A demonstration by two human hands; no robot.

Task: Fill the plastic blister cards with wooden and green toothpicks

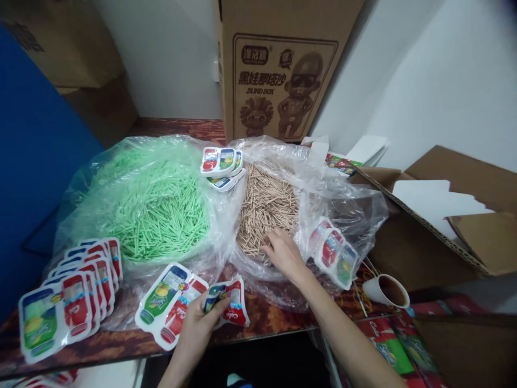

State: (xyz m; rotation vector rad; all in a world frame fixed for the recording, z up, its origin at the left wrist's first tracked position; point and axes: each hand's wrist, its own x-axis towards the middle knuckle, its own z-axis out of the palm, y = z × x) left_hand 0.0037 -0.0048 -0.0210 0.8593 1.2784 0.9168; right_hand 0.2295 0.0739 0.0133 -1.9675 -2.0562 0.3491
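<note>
Clear plastic forms two wide, open bags side by side on the table. The left bag holds a large heap of thin green sticks; its film is drawn over the rear of the heap. The right bag holds thin tan sticks, exposed at the mouth.

Right hand: fingers curled, fingertips at the near edge of the tan sticks, inside the bag's mouth. Whether any stick is gripped cannot be told. Left hand: closed, thumb on top, on a bent packet marked Cola, held above the table's front edge. The contents of this packet cannot be seen.

A flat packet with a green bottle and a red one printed on it lies just beside the left hand, partly behind it. An overlapping row of like packets stands at the far left, before the green heap. More packets rest on the film between the two bags, and further ones lie against the right bag's right side.

Paper cup: tilted in view, containing brown liquid. Open carton, right: white pieces inside. Tall carton, rear: upright, printed BLIND BOX; contents not visible.
</note>
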